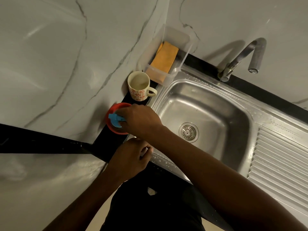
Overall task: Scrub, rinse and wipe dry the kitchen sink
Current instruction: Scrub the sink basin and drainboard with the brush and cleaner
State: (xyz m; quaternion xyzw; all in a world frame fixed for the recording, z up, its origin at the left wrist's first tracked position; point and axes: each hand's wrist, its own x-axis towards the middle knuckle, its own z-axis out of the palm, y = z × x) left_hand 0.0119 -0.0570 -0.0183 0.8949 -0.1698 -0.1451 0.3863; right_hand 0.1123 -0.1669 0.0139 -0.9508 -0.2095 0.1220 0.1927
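Right hand (140, 119) reaches across, fingers curled round a blue plastic tool (115, 118) in the red tub (119, 105), just left of the steel sink (208, 104). Left hand (131, 157) is curled at the counter edge, can't tell if it's holding anything.

Sink (233, 117) fills the right half, drain strainer (188, 132) mid-basin, draining board (280, 155) at the far right, faucet (241, 59) behind at upper right. Along the tabletop (106, 147) strip left of the basin, top to bottom: plastic bin (183, 59) with a cloth (165, 57) in it, mug (140, 85), round dish (110, 124) with a scrubber (115, 118) under the right hand (140, 119), left hand (131, 157) just below.
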